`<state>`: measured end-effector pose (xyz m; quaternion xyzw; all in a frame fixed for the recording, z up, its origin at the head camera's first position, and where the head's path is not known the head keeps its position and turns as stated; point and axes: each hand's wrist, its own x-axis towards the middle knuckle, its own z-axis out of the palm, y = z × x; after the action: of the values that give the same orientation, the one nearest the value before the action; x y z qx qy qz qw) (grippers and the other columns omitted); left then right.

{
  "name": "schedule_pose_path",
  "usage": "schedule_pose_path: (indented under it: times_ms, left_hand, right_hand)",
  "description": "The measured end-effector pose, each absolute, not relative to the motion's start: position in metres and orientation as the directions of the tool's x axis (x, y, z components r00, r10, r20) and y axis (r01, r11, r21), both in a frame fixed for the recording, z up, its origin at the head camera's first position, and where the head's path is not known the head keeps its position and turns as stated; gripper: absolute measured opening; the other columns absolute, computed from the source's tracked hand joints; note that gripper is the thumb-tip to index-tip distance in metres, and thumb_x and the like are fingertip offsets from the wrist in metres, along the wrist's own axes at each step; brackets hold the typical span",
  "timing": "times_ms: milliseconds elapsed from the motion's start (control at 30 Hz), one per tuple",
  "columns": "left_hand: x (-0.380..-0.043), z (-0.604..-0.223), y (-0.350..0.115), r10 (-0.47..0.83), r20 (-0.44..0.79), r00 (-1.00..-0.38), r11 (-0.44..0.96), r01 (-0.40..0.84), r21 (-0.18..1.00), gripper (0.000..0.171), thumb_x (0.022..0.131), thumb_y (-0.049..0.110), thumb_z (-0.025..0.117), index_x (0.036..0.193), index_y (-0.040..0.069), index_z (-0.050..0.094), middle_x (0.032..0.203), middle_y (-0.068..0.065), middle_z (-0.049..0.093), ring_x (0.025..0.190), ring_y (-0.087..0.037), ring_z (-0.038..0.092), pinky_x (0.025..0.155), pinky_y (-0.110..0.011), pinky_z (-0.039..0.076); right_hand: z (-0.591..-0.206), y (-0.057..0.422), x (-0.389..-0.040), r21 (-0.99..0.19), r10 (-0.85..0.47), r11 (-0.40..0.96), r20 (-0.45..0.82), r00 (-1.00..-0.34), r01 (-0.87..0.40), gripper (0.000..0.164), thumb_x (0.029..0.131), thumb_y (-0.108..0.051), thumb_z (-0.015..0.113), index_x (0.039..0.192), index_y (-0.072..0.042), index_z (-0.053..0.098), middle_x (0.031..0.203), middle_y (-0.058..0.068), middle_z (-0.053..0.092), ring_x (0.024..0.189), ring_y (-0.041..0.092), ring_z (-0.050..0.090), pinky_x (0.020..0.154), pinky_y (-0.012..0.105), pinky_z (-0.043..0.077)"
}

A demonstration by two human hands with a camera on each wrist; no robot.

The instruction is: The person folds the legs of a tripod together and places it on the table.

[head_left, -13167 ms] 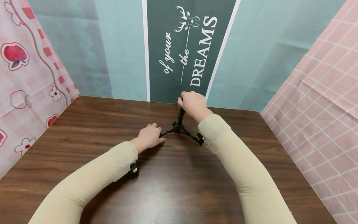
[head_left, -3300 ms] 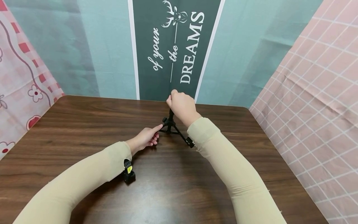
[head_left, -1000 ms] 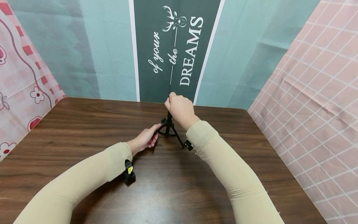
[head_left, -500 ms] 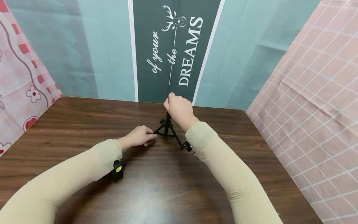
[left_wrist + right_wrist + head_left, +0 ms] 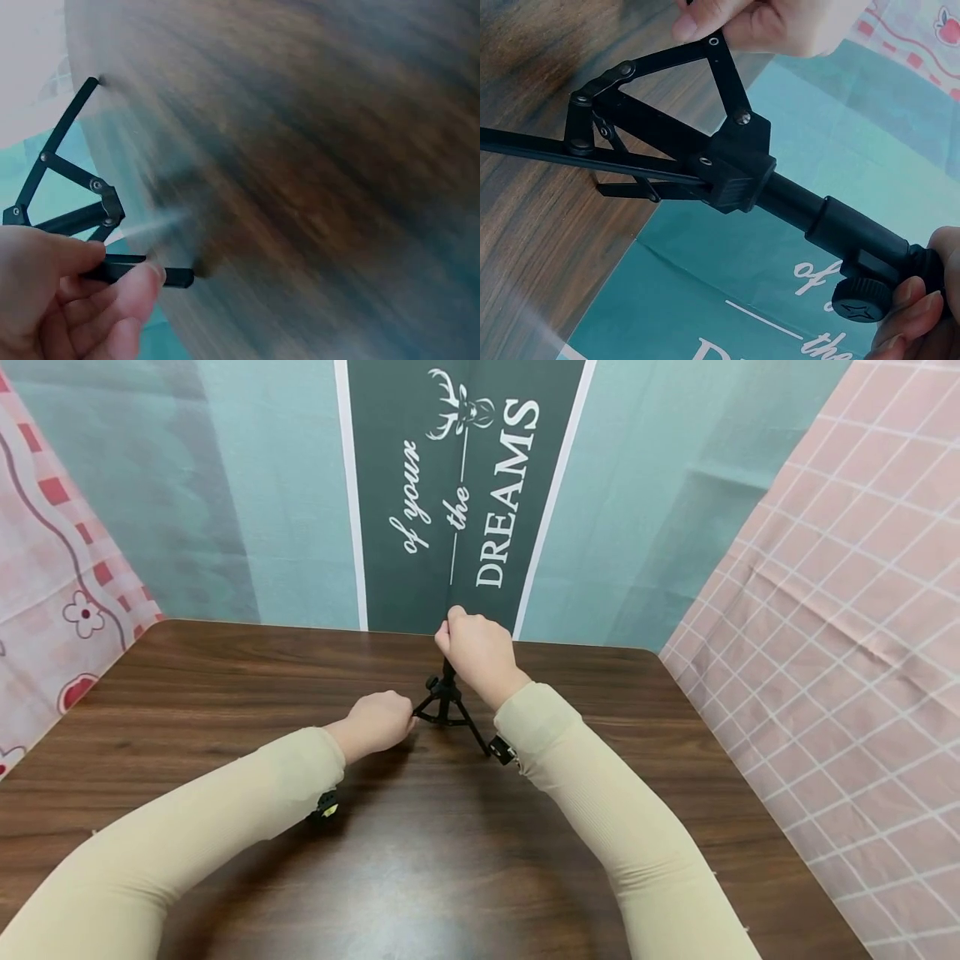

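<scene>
A black tripod [image 5: 446,692] stands with its legs spread near the back of the table. My right hand [image 5: 480,653] grips the upper end of its centre column; the right wrist view shows those fingers [image 5: 915,307] by a round black knob [image 5: 862,300]. To the left, my left hand [image 5: 377,721] holds one tripod leg, back of the hand upward. In the left wrist view, the left thumb and fingers [image 5: 139,289] pinch that leg [image 5: 178,277] near its foot. Hinged braces [image 5: 604,82] join the legs below the hub [image 5: 739,184]. My right hand hides the column's top in the head view.
The brown wooden table [image 5: 420,860] carries the tripod. Behind it hangs a teal curtain [image 5: 285,485] with a dark lettered panel. A pink checked cloth [image 5: 840,610] borders the right side, and an apple-and-flower patterned cloth [image 5: 67,543] the left.
The tripod's legs stand narrower and steeper than 13 seconds ago. In the last second my left hand turned from thumb-up to back-up on the left leg. My right hand keeps its grip.
</scene>
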<state>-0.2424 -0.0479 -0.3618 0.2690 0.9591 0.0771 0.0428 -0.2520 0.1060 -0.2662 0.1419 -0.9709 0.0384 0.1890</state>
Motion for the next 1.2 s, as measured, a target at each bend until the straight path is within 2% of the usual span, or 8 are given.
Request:
schedule_pose_path:
  times_ms: [367,667,933,1200]
  left_hand:
    - [-0.241,-0.366,-0.051,0.553,0.003,-0.833,0.811,0.539,0.226,0.033,0.096,0.018,0.053,0.064,0.008,0.056,0.052,-0.001,0.05,0.043,-0.012,0.049,0.044,-0.028,0.042]
    - [-0.241,-0.369,-0.052,0.571,0.044,-0.819,0.791,0.564,0.236,0.034,0.096,0.019,0.053,0.064,0.008,0.059,0.052,-0.001,0.051,0.045,-0.011,0.05,0.049,-0.03,0.045]
    - [-0.241,-0.376,-0.054,0.597,0.012,-0.802,0.749,0.562,0.349,0.034,0.099,0.02,0.048,0.068,0.009,0.06,0.052,0.003,0.051,0.041,-0.005,0.051,0.063,-0.031,0.051]
    - [-0.243,-0.376,-0.055,0.616,0.044,-0.786,0.719,0.584,0.377,0.038,0.099,0.019,0.048,0.064,0.01,0.056,0.05,0.003,0.05,0.042,-0.004,0.051,0.059,-0.028,0.05]
  right_hand:
    - [-0.266,0.107,-0.251,-0.052,-0.256,0.954,0.368,-0.894,-0.295,0.026,0.097,-0.019,0.039,0.075,-0.009,0.046,0.054,0.003,0.044,0.044,0.019,0.046,0.041,0.029,0.035]
    - [-0.265,0.108,-0.252,-0.102,-0.251,0.948,0.347,-0.904,-0.303,0.025,0.097,-0.018,0.039,0.075,-0.008,0.046,0.056,0.004,0.044,0.045,0.019,0.047,0.044,0.029,0.037]
    - [-0.264,0.108,-0.249,-0.126,-0.263,0.94,0.327,-0.908,-0.317,0.025,0.097,-0.017,0.038,0.075,-0.008,0.045,0.055,0.004,0.041,0.044,0.019,0.044,0.044,0.028,0.035]
    - [-0.261,0.109,-0.25,-0.125,-0.264,0.939,0.337,-0.904,-0.321,0.026,0.097,-0.017,0.038,0.074,-0.008,0.045,0.055,0.004,0.04,0.044,0.018,0.043,0.044,0.028,0.035]
